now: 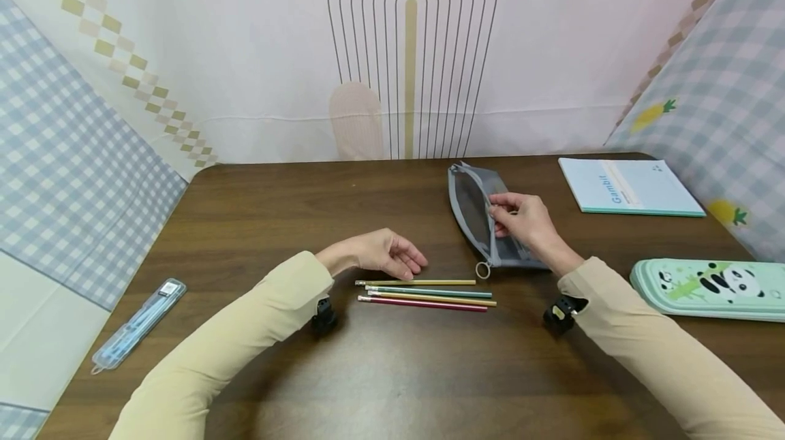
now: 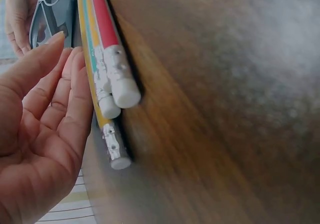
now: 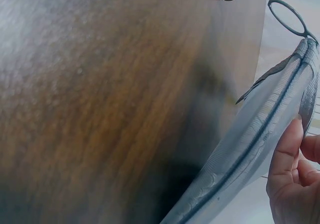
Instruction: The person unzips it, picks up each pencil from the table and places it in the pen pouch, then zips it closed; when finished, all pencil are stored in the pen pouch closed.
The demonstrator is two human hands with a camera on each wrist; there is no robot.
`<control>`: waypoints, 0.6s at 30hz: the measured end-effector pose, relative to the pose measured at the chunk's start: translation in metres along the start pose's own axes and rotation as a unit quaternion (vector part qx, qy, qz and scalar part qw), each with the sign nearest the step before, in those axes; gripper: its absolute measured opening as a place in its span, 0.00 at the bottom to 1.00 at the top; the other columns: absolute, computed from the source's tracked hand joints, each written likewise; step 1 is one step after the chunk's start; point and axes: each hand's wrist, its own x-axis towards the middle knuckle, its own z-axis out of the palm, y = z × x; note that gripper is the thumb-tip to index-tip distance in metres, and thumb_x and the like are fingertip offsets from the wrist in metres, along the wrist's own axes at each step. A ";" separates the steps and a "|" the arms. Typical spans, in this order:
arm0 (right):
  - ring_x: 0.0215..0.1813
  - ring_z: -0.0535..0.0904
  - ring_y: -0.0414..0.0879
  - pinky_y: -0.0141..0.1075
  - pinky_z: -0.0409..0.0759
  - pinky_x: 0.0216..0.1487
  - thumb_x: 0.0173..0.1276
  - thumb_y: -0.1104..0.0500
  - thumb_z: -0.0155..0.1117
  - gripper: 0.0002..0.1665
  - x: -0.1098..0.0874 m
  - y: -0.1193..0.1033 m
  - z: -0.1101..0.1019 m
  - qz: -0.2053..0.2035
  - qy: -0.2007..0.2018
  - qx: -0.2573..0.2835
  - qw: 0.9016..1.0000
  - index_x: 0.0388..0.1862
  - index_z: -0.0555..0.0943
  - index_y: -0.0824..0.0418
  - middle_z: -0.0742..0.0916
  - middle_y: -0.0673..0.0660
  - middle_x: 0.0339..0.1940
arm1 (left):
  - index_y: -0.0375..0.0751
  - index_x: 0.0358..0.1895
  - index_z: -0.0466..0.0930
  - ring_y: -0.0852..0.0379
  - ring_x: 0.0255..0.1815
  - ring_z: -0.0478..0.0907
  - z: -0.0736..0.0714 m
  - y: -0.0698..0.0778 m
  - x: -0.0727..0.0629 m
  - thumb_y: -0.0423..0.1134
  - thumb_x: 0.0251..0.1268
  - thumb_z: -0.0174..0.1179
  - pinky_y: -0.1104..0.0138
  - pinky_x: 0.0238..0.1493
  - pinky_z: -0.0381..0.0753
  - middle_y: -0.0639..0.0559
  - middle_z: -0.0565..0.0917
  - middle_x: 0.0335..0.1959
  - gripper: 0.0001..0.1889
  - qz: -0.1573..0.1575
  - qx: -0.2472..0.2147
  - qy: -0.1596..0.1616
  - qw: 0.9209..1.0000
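My right hand [image 1: 521,222] pinches the zipper edge of a grey mesh zip pouch [image 1: 469,205], whose mouth gapes toward the left. A ring pull [image 1: 483,270] hangs from the pouch's near corner. Several eraser-tipped pencils lie side by side just left of that ring: a yellow pencil [image 1: 423,283] farthest back, a green pencil [image 1: 441,292], another yellow one, and a red pencil [image 1: 429,304] nearest me. Beside the back pencil is my left hand [image 1: 389,255], its fingers relaxed and slightly bent with nothing in them. In the left wrist view its palm [image 2: 45,144] faces the eraser ends.
At the back right lies a light blue notebook [image 1: 632,186]. A green panda pencil case [image 1: 711,289] sits at the right edge. Off to the left is a slim clear case [image 1: 140,324] with blue contents. Patterned cloths [image 1: 270,52] hang behind and beside the brown table [image 1: 392,372].
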 end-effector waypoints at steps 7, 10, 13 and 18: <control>0.22 0.77 0.34 0.28 0.82 0.26 0.70 0.66 0.54 0.19 0.000 0.000 0.000 -0.001 0.001 -0.001 1.000 0.58 0.73 0.73 0.81 0.64 0.36 | 0.28 0.50 0.79 0.62 0.37 0.80 0.002 -0.002 0.000 0.23 0.55 0.63 0.70 0.45 0.82 0.41 0.84 0.41 0.17 0.016 0.043 0.002 0.999; 0.22 0.76 0.34 0.28 0.82 0.26 0.70 0.66 0.53 0.20 -0.001 0.000 -0.001 -0.002 0.002 -0.001 1.000 0.58 0.73 0.73 0.81 0.64 0.35 | 0.30 0.49 0.80 0.62 0.36 0.80 0.004 -0.001 -0.001 0.23 0.55 0.63 0.70 0.44 0.82 0.44 0.85 0.39 0.16 0.024 0.075 0.008 0.997; 0.22 0.76 0.34 0.28 0.82 0.27 0.70 0.66 0.53 0.20 -0.001 -0.001 -0.001 -0.001 0.000 0.001 1.000 0.59 0.73 0.74 0.81 0.64 0.36 | 0.34 0.46 0.82 0.63 0.34 0.81 0.005 0.000 -0.003 0.24 0.56 0.63 0.72 0.41 0.82 0.48 0.85 0.36 0.13 0.033 0.121 0.019 0.992; 0.23 0.77 0.34 0.27 0.82 0.27 0.70 0.66 0.53 0.20 -0.002 0.000 -0.001 -0.001 -0.003 0.004 1.000 0.59 0.72 0.74 0.81 0.64 0.36 | 0.39 0.41 0.85 0.66 0.30 0.80 0.007 0.001 -0.004 0.26 0.55 0.64 0.75 0.36 0.81 0.51 0.86 0.31 0.11 0.057 0.209 0.041 0.975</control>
